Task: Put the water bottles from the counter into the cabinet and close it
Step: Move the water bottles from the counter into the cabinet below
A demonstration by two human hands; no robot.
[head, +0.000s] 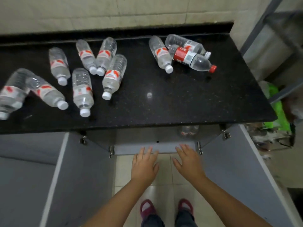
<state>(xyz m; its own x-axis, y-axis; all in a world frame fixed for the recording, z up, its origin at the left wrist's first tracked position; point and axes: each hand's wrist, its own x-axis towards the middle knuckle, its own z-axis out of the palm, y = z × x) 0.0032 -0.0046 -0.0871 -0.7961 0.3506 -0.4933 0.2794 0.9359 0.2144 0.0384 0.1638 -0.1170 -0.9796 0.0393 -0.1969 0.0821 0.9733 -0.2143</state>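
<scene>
Several clear water bottles lie on their sides on the black counter (164, 104). One cluster (82, 89) is at the left and middle; three more, one with a red label (193, 58), lie at the back right. Below the counter the cabinet (147, 136) stands with both doors swung wide. Bottles (188, 131) stand inside it at the right, mostly hidden under the counter edge. My left hand (145, 164) and my right hand (188, 161) hover empty, fingers straight, just in front of the cabinet's bottom shelf (155, 147).
The left door (78, 177) and the right door (232, 169) flank my arms. A metal rack (278, 38) and green bags (277, 108) stand to the right of the counter. My feet in red slippers are on the tiled floor (124, 169).
</scene>
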